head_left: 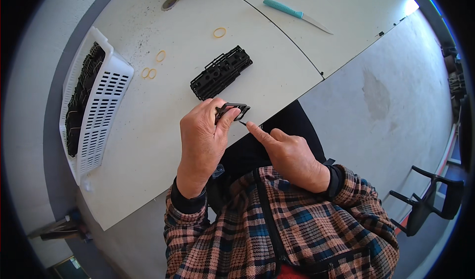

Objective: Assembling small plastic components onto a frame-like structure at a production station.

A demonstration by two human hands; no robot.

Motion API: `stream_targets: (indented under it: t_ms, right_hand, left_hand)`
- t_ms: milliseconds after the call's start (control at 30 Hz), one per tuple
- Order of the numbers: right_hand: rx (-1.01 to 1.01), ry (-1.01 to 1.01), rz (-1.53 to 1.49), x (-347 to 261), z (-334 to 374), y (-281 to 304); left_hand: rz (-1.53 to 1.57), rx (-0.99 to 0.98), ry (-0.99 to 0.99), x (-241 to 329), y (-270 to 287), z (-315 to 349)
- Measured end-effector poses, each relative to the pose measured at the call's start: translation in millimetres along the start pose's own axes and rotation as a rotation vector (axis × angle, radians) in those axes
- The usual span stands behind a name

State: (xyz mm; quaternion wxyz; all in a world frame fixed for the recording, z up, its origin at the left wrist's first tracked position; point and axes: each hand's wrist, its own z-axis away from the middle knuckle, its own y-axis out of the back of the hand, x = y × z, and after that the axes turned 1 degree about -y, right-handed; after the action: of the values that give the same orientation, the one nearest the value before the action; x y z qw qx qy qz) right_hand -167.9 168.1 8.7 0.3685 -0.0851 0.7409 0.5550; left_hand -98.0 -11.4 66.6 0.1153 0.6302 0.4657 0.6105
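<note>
The left hand (204, 136) pinches a small black plastic frame (241, 106) — the right hand (297, 161) points beside it, its grip unclear.

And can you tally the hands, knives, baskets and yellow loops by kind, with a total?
Hands: 2 (left hand, right hand)
Knives: 1 (teal-handled knife)
Baskets: 1 (white basket)
Yellow loops: 4 (the touching two could be one twisted band)
Total: 8

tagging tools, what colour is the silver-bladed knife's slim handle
The slim knife handle is teal, best seen in the head view.
</note>
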Motion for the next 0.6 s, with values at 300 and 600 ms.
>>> stream_targets:
  t_ms: [300,600]
  right_hand:
    - [0.042,0.056,0.107,3,0,-9]
    - [0.128,0.085,0.188,0,5,-18]
  left_hand:
    - [0.011,0.019,0.005,-3,0,0]
    - [-0.022,0.006,-0.031,-2,-1,4]
